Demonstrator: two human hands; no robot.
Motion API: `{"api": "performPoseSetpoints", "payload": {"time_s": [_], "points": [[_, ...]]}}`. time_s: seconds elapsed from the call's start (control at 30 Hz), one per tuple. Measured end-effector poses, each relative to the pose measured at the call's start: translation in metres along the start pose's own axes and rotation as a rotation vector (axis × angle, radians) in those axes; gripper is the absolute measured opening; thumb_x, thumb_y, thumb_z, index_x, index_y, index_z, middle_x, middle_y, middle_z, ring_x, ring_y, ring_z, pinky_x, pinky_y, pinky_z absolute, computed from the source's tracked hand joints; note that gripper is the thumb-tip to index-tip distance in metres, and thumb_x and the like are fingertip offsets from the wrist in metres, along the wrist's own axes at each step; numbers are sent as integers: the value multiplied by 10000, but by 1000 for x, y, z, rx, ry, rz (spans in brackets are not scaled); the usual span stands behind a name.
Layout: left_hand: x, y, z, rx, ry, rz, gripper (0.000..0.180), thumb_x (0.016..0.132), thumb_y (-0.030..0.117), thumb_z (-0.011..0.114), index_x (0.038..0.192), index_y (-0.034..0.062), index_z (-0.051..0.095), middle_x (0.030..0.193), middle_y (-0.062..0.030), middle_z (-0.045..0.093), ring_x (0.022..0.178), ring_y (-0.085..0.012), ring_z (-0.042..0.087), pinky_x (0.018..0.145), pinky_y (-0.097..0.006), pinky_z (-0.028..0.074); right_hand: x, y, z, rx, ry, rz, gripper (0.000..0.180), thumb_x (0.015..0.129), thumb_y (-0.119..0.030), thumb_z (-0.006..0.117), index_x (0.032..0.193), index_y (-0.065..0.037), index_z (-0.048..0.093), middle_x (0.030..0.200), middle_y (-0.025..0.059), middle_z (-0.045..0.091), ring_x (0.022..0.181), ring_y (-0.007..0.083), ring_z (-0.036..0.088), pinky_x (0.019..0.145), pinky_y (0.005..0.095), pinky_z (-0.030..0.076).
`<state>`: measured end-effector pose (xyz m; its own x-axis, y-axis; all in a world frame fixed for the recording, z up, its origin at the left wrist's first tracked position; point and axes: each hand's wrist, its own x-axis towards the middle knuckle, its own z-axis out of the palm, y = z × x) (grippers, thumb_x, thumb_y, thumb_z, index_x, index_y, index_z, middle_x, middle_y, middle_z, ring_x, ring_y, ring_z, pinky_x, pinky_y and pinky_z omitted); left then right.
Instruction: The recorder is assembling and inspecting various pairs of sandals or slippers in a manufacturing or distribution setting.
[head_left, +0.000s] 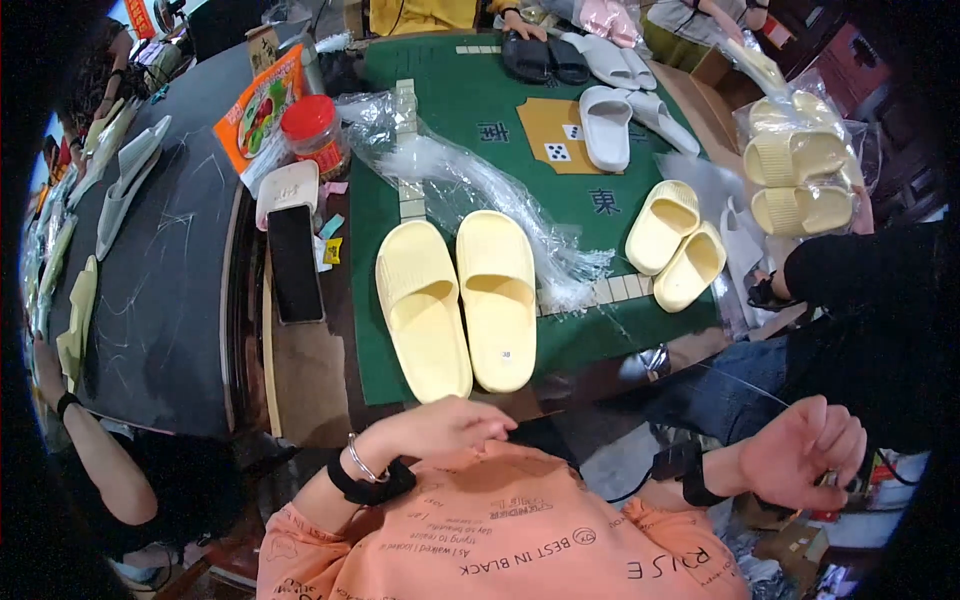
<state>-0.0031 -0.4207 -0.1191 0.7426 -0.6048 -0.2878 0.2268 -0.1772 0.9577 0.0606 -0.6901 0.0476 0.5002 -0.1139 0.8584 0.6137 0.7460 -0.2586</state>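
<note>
A pair of pale yellow slide slippers, the left slipper point(425, 340) and the right slipper point(497, 345), lies side by side on the green mat point(560, 370), toes away from me. My left hand point(455, 425) is just below their heels, in front of my chest, fingers drawn together and slightly blurred. Out to the right, apart from the mat, my right hand point(808, 455) is raised with its fingers curled in. One thin pale strand runs toward it. Anything inside either hand is too small or hidden to make out.
A bundle of clear plastic strands point(490, 190) crosses the mat. A smaller yellow pair point(690, 245), white slippers point(606, 128) and black slippers point(540, 60) sit beyond. At left are a phone point(295, 265) and a red-lidded jar point(315, 135). Another person's arm holds bagged yellow slippers point(800, 165).
</note>
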Motion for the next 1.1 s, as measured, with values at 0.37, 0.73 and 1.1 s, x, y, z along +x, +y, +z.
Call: {"api": "performPoseSetpoints", "payload": {"time_s": [0.37,0.73,1.1], "points": [[-4,82,1,250,566,341,287,779,110,602,1043,22,530,802,-104,609,663,-192,585,602,-267,467,-74,73,8,-945,-617,966,142,800,-30,515,917,-30,432,772,132,516,611,249,526,551,313,415],[-5,57,-17,372,797,136,95,802,98,559,809,6,578,650,-125,583,583,-249,581,542,-301,448,-101,99,-9,-884,-691,1199,181,856,-151,471,1000,-43,493,698,194,552,698,353,570,577,378,441],[38,-5,-173,599,1139,147,202,804,119,443,856,-3,595,838,-198,591,827,-352,560,723,-385,443,-139,155,3,137,-31,2004,243,926,-221,353,886,-26,493,488,-38,315,378,52,240,347,198,191]]}}
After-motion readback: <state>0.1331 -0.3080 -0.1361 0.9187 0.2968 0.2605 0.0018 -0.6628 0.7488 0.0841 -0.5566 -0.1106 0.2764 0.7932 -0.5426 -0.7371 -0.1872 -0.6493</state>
